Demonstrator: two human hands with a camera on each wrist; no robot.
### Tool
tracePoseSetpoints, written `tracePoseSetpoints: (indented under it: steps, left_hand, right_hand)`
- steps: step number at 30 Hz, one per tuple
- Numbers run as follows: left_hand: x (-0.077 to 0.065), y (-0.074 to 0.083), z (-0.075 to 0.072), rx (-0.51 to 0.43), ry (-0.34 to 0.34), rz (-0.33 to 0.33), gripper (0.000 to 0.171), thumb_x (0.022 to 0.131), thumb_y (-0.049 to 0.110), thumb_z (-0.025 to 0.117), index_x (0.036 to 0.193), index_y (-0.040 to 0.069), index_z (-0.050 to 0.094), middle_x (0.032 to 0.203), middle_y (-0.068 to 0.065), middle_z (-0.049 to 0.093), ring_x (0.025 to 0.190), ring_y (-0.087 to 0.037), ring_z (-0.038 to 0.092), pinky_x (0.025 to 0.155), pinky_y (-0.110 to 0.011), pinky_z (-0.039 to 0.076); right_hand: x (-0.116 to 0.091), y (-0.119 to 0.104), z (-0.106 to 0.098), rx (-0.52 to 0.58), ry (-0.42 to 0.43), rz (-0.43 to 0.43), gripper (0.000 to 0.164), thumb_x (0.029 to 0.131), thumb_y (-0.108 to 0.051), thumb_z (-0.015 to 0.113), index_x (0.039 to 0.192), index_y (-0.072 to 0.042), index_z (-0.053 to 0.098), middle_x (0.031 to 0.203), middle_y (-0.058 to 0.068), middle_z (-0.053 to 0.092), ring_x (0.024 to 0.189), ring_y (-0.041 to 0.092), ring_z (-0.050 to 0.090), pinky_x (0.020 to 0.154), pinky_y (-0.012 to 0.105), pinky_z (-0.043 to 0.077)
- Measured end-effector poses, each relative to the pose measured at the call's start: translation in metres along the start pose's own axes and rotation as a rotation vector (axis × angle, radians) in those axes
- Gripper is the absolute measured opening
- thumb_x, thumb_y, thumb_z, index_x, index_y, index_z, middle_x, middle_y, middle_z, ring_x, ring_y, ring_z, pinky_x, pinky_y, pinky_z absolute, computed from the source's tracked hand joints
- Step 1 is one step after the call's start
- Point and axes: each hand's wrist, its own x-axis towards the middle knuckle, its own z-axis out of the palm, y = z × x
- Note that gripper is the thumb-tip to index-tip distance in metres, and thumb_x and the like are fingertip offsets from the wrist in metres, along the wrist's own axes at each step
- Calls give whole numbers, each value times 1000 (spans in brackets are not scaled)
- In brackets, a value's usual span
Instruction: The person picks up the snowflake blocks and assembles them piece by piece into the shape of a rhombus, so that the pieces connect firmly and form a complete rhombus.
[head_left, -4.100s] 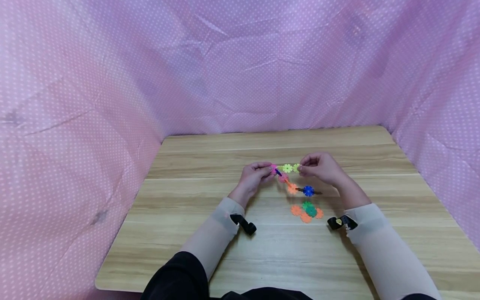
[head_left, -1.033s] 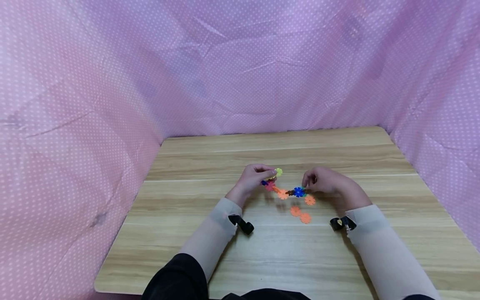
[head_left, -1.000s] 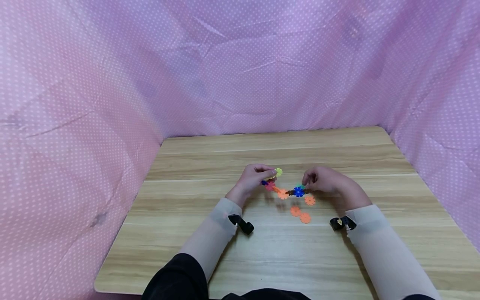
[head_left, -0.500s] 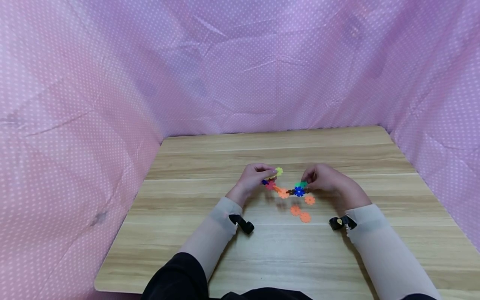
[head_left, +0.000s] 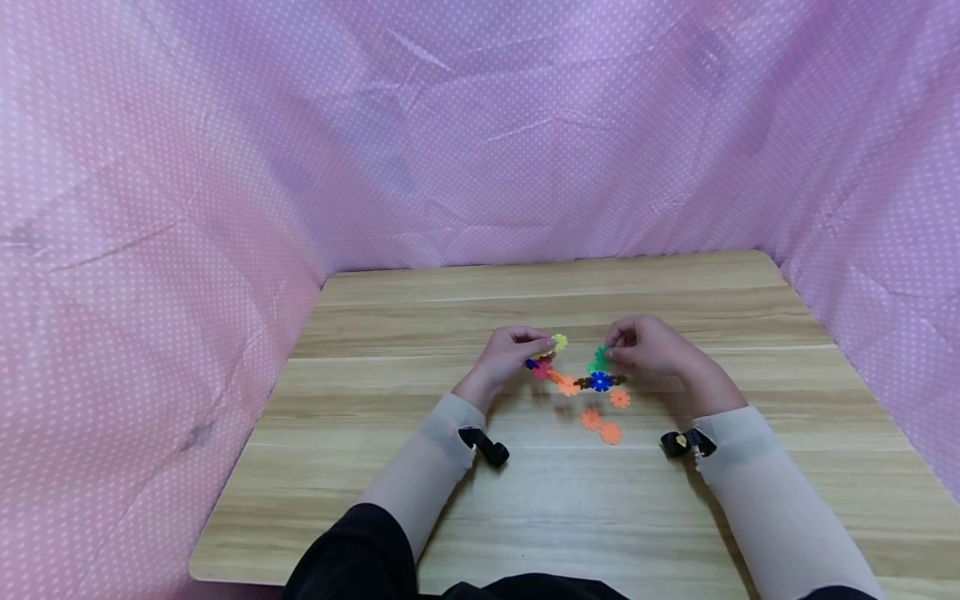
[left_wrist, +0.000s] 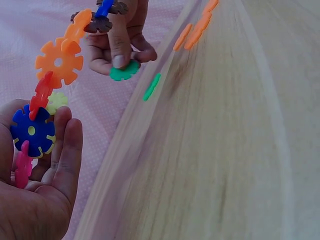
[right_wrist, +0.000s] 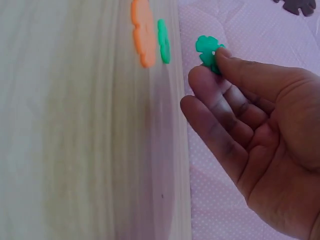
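My left hand (head_left: 506,358) holds a chain of interlocking snowflake discs by its pink and yellow end. In the left wrist view a dark blue disc (left_wrist: 32,131) rests at the fingers. A red disc and an orange disc (left_wrist: 59,64) follow it upward. Across the head view the chain runs right to a blue disc (head_left: 599,381) flanked by brown ones. My right hand (head_left: 648,343) pinches a green disc (right_wrist: 209,46) between thumb and forefinger, apart from the chain. A second green disc (left_wrist: 151,86) lies on the table below it.
Loose orange discs (head_left: 611,433) lie on the wooden table (head_left: 525,517) in front of the chain, one of them (head_left: 619,399) nearer the right hand. Pink dotted cloth (head_left: 480,125) hangs around the table's back and sides.
Earlier, the right hand was at the chain's yellow end; it then went to the green discs. During the last second it has risen slightly away with one. The left hand stays almost still.
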Motion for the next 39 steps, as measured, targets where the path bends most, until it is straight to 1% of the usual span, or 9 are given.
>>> tracePoseSetpoints:
  steps: [3, 6, 10, 14, 18, 23, 28, 34, 39]
  left_hand:
    - [0, 0, 0, 22, 2, 4, 18, 96, 20, 79, 106, 6, 79, 104, -9, 79, 93, -20, 75, 84, -32, 61]
    - [1, -1, 1, 40, 2, 7, 19, 96, 22, 80, 107, 6, 80, 104, -8, 79, 94, -19, 74, 82, -30, 60]
    - [0, -1, 2, 33, 1, 4, 19, 96, 20, 80, 108, 5, 79, 104, -8, 78, 93, -19, 74, 81, -30, 60]
    - [0, 0, 4, 6, -7, -1, 18, 96, 18, 79, 108, 4, 79, 102, -10, 79, 90, -19, 75, 79, -30, 61]
    - [0, -1, 6, -30, -21, 4, 18, 97, 14, 78, 108, 1, 78, 100, -12, 79, 87, -19, 76, 77, -31, 62]
    - [1, -3, 7, -41, -31, 19, 18, 97, 12, 77, 109, -1, 77, 99, -12, 79, 86, -19, 77, 75, -30, 62]
    - [0, -3, 7, -17, -45, 18, 17, 98, 14, 76, 109, 0, 78, 100, -12, 79, 88, -19, 76, 73, -28, 60]
    - [1, -3, 7, -46, -82, 19, 18, 98, 9, 76, 110, -3, 76, 100, -17, 78, 84, -19, 76, 71, -29, 62]
    - [1, -3, 7, -17, -116, 21, 18, 98, 9, 76, 110, -3, 77, 100, -14, 77, 84, -19, 76, 72, -30, 62]
  right_hand:
    - [1, -4, 1, -5, 52, -23, 6, 99, -12, 74, 100, -7, 73, 90, 9, 69, 79, 25, 64, 65, 31, 57]
    - [2, -7, 2, 0, 91, -31, 5, 99, -12, 74, 102, -7, 74, 93, 9, 70, 84, 25, 65, 69, 30, 57]
    - [2, -13, 4, 57, 123, -10, 12, 100, -16, 74, 106, -6, 74, 97, 10, 72, 88, 25, 69, 75, 30, 59]
    - [2, -19, 8, 191, 115, 12, 21, 100, -18, 74, 112, 0, 72, 100, 15, 72, 89, 31, 74, 80, 39, 63]
    - [4, -24, 12, 316, 89, 13, 24, 101, -15, 74, 113, 5, 69, 100, 20, 72, 93, 41, 75, 84, 49, 62]
    - [7, -25, 15, 384, 73, 20, 26, 101, -16, 73, 115, 6, 70, 102, 26, 74, 95, 47, 73, 85, 54, 61]
    - [9, -22, 18, 404, 62, 30, 27, 102, -20, 73, 114, 4, 72, 106, 30, 73, 95, 46, 74, 85, 54, 61]
    - [10, -21, 20, 425, 57, 28, 25, 101, -19, 74, 110, 4, 75, 105, 33, 72, 87, 37, 76, 85, 55, 60]
    - [8, -22, 20, 455, 43, 43, 25, 102, -14, 72, 112, 8, 74, 104, 28, 73, 84, 30, 77, 86, 54, 60]
